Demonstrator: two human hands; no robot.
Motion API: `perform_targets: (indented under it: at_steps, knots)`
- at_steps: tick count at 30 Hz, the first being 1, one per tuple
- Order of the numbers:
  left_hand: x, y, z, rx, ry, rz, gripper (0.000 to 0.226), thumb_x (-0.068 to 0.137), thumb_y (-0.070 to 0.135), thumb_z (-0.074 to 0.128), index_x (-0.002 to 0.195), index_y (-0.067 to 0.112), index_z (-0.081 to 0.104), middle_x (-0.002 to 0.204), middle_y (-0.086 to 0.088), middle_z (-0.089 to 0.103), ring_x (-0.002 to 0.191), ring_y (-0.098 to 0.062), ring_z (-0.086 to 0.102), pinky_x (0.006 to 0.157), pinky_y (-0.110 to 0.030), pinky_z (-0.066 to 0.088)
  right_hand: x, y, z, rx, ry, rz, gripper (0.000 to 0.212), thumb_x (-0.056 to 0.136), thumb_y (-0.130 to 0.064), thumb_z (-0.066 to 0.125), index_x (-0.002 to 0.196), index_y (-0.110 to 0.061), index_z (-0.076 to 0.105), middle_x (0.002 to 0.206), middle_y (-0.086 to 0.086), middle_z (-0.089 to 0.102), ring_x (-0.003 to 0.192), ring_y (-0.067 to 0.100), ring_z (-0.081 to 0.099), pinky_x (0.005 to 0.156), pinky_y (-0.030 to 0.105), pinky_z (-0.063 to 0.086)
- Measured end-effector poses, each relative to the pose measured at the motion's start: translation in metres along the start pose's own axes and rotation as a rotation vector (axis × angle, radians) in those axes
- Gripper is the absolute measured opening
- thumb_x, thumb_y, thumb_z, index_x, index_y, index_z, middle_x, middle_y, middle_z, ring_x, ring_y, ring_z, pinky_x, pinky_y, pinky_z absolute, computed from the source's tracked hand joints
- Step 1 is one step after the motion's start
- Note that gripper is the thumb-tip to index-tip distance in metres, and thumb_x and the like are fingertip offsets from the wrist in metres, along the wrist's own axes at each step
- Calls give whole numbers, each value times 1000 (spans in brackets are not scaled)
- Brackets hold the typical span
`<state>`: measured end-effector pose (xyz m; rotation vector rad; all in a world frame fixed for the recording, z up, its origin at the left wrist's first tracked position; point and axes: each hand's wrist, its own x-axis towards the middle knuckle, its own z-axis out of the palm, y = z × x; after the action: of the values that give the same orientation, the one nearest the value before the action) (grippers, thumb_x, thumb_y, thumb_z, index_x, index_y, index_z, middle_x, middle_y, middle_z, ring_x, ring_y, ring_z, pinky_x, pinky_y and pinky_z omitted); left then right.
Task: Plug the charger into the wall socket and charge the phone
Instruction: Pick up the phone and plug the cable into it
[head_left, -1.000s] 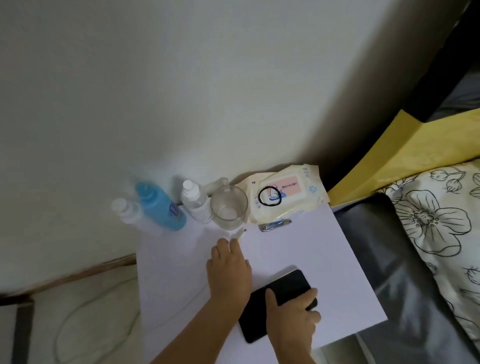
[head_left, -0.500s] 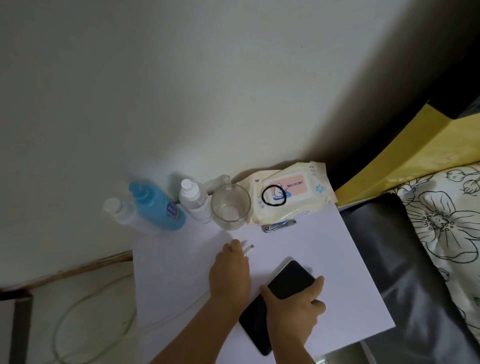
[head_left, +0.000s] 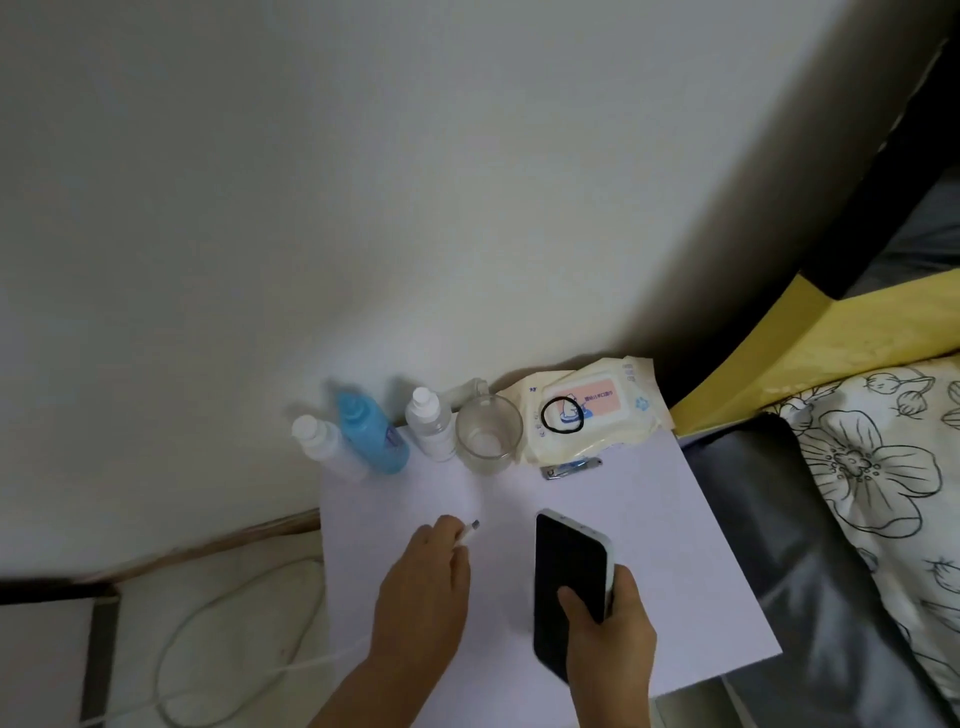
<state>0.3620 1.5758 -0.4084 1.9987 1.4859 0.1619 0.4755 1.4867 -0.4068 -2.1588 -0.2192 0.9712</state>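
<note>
1. The right hand (head_left: 602, 629) is closed around the lower end of a black-screened, pale-edged smartphone (head_left: 569, 577), thumb pressed on the glass, lifting it clear of the white worktop (head_left: 649, 519) with its far end tilted up. This probably keeps the port end steady in the palm.
2. The left hand (head_left: 421, 587), just beside it, is curled, pinching the small white cable connector (head_left: 470, 532) between fingertips so the tip pokes out forward, ready to be turned toward the phone. Connector and phone are apart, so charging has not begun.
3. A white cable (head_left: 208, 644) loops on the floor left of the left hand; its wall end and any socket are out of sight.
4. Beyond both hands, against the wall, stand a clear white-capped bottle (head_left: 319, 441), a blue plastic bottle (head_left: 371, 434), another small white-capped bottle (head_left: 431, 426) and a clear drinking glass (head_left: 488, 434).
5. Beyond the right hand lie a metal nail clipper (head_left: 569, 469) and a cream wet-wipe pack (head_left: 587, 410) bearing a black hair tie (head_left: 562, 414).
</note>
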Motion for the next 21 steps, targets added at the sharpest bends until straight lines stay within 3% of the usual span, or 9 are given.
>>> perform_targets:
  at_steps: [2, 4, 7, 10, 13, 16, 21]
  knots:
    - [-8, 8, -16, -37, 7, 19, 15, 96, 22, 38, 104, 19, 51, 76, 9, 43, 67, -7, 45, 58, -14, 32, -12, -15, -4, 36, -23, -54, 29, 83, -1, 64, 80, -23, 46, 68, -7, 53, 64, 4, 49, 55, 14, 35]
    - [-17, 15, -31, -78, 16, 40, 9, 96, 23, 39, 92, 24, 47, 69, 12, 40, 66, -6, 48, 60, -12, 38, -23, -30, -8, 72, -50, -95, 30, 83, -1, 64, 83, -25, 46, 71, -10, 53, 66, 2, 49, 57, 15, 37]
    - [-33, 26, -59, -129, 13, 83, 24, 95, 28, 40, 72, 34, 37, 65, 10, 42, 68, -9, 52, 65, -19, 42, -41, -55, -15, 184, -71, -121, 29, 83, -1, 64, 96, -23, 51, 80, -6, 59, 77, 17, 57, 73, 26, 46]
    - [-49, 35, -85, -170, 59, 101, 27, 95, 27, 41, 68, 22, 40, 58, 6, 40, 58, -9, 42, 55, -22, 33, -56, -75, -26, 325, -94, -109, 29, 84, -2, 63, 109, -14, 57, 101, 6, 67, 96, 25, 62, 90, 40, 49]
    - [-67, 43, -110, -258, 86, 90, 28, 94, 26, 43, 71, 11, 44, 56, 3, 41, 54, -10, 40, 55, -23, 32, -68, -93, -38, 486, -110, -44, 37, 87, -8, 63, 122, -11, 56, 115, 9, 67, 108, 29, 62, 101, 48, 47]
    - [-84, 51, -133, -389, 69, 34, 25, 94, 23, 46, 74, 10, 54, 56, 1, 49, 53, -7, 45, 55, -19, 35, -79, -110, -51, 615, -140, -23, 38, 89, -13, 60, 126, -12, 54, 123, 10, 64, 114, 32, 60, 103, 51, 45]
    - [-103, 65, -161, -526, -49, -50, 35, 94, 20, 45, 63, 26, 60, 48, 10, 58, 42, -4, 45, 54, -23, 39, -99, -138, -71, 823, -200, -28, 40, 92, -11, 55, 132, -7, 49, 127, 15, 61, 116, 34, 58, 96, 44, 47]
